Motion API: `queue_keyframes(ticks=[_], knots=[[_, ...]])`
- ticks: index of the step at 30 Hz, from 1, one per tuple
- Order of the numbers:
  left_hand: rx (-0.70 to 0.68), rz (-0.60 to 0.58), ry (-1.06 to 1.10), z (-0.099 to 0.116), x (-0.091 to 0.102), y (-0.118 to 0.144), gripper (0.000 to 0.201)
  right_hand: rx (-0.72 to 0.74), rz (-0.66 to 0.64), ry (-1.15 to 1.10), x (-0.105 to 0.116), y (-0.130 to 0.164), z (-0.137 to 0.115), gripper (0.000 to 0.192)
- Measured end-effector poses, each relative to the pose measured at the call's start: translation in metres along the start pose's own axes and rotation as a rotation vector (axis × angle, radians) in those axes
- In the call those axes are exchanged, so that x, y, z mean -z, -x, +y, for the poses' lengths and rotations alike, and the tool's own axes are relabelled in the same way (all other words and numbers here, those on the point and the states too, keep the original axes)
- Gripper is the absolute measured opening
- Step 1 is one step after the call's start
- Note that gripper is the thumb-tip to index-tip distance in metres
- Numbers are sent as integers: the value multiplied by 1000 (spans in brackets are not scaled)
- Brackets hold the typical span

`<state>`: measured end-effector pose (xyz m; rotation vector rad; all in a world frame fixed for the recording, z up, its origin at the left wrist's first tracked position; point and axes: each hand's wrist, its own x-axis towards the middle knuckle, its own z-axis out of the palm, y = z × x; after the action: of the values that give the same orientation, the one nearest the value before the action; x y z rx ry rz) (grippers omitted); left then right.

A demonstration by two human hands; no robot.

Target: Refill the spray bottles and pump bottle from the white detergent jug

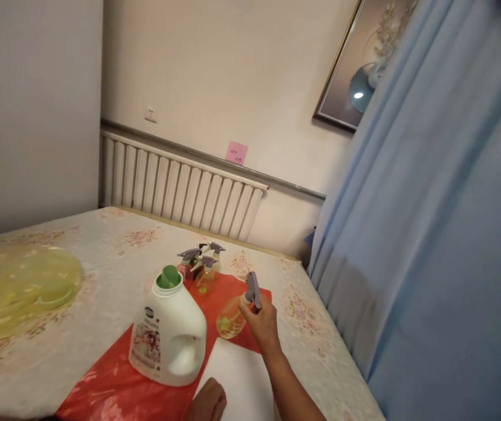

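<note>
Though aslant, spray bottle (229, 318) in fingers (251, 316)

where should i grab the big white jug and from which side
Probably by the handle on the white jug, coming from the right: the grip hollow is moulded into that lower side, and the jug stands upright. Keep clear of the green spout at its top.

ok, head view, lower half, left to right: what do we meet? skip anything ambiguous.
Yellow translucent item → white jug → spray bottle held in the right hand → blue curtain.
</note>
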<state>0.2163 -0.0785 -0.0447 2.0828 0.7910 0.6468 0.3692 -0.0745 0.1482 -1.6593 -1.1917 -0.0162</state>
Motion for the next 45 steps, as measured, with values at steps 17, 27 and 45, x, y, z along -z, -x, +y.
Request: queue_keyframes(ticks=[17,27,45], knots=[[410,-188,1853,65,47,77,60,-295,-160,-393,50,133,-23,30],[519,-89,1810,66,35,91,50,-419,-29,-549,42,148,-25,44],[405,-271,1874,56,48,107,48,-498,-30,-702,47,151,-37,46]])
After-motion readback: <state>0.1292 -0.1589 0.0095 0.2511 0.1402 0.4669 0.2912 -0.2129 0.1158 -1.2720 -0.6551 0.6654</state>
